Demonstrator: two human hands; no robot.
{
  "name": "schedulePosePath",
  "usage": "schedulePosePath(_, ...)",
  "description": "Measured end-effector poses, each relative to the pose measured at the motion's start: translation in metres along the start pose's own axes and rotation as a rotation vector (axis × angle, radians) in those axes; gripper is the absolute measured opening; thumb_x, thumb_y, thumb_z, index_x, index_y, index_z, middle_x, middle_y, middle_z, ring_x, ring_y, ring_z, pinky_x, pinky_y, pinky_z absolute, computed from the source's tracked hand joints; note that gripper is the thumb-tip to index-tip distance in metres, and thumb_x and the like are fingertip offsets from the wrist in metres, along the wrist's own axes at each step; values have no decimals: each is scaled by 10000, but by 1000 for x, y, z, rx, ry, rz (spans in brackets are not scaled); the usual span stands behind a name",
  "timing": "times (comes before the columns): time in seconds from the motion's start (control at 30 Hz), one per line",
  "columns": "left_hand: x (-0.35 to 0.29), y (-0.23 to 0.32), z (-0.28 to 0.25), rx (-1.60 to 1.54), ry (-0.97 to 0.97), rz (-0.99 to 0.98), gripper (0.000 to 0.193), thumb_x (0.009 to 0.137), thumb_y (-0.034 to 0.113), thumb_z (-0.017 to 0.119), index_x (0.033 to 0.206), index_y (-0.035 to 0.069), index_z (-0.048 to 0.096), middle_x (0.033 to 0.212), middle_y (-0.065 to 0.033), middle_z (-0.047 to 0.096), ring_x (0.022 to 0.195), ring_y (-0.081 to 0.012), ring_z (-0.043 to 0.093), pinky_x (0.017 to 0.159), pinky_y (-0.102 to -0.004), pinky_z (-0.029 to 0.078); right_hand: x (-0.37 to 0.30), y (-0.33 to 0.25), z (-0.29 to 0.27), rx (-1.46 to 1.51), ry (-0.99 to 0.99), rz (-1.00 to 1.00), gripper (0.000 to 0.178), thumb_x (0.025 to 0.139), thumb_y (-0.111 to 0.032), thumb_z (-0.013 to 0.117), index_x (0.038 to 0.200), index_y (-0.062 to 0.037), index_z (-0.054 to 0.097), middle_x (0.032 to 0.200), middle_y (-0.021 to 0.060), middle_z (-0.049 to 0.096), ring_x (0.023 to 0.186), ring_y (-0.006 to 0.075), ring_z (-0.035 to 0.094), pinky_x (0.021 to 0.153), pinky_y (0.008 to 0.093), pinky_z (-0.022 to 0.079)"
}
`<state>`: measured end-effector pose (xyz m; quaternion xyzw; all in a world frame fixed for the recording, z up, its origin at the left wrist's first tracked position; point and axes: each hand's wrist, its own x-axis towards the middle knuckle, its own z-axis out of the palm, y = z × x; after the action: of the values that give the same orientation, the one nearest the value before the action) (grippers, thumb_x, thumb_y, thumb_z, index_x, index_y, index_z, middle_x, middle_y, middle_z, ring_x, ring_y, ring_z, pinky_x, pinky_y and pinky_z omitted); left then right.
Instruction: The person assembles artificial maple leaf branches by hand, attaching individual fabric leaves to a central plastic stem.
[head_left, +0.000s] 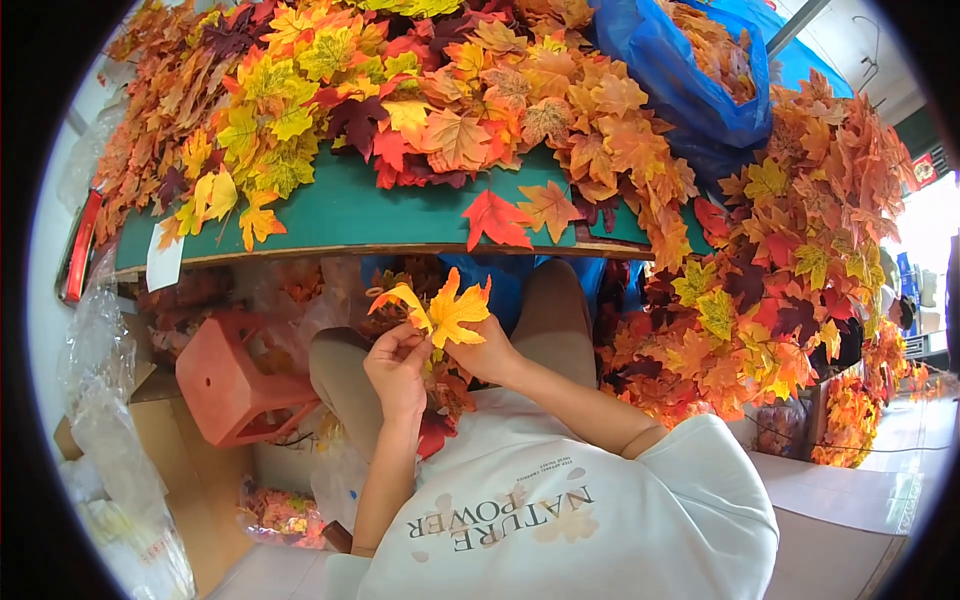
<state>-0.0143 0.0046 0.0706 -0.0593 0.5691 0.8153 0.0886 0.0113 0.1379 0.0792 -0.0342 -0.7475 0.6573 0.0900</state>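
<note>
Both hands meet above the person's lap, just below the green desk [350, 215]. The left hand [397, 368] pinches the stem of a yellow-orange artificial maple leaf [456, 312], its grip clenched on it; the right hand [487, 352] grasps the same leaf from 3 o'clock. Heaped leaves [400, 90] lie at 12 o'clock, an orange stool [228, 385] at 9 o'clock.
</note>
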Motion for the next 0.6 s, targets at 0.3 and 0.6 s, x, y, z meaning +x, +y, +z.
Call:
schedulePosePath(0.3, 6, 17, -2, 28, -274, -76, 314, 772, -120, 593, 1077, -50, 568, 967, -107, 628, 813, -155, 632, 725, -277, 545, -6, 14, 2, 335, 142, 46, 179, 818, -90, 652, 962, 15, 633, 870, 13, 657, 778, 66, 576, 701, 246, 481)
schedulePosePath(0.6, 11, 7, -6, 187, -280, -89, 331, 739, -146, 612, 1058, -70, 567, 991, -115, 633, 860, -171, 633, 765, -287, 524, -16, 18, 7, 91, 129, -8, 132, 842, -88, 626, 923, 14, 608, 824, 59, 640, 766, 124, 600, 674, 269, 479)
